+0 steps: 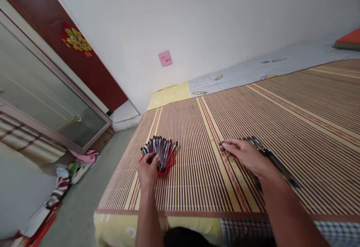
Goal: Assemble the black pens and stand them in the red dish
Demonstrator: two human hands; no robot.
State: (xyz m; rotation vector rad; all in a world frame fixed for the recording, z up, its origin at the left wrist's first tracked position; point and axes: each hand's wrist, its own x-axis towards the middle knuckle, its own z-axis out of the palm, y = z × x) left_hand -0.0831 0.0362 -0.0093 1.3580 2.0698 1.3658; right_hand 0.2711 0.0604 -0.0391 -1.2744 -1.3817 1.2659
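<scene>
Clear-barrelled pens with dark caps (159, 145) lie fanned out in a red tray (169, 167) on the striped mat. At the tray's near left edge is my left hand (147, 170), thumb and fingers drawn together against the pens; whether one is between them is hidden. Further right, my right hand (242, 152) hovers low over the mat with its fingertips pinched. Something small and dark shows at those fingertips, too small to name. Several dark pens (277, 162) lie beside and partly behind my right wrist.
The striped mat (191, 127) covers a bed with yellow and checked bedding (168, 95). A wall with a pink note (165, 58) stands behind. To the left are a glass-paned door (50, 89) and clutter (60, 183) on the floor. An orange item (348, 39) lies far right.
</scene>
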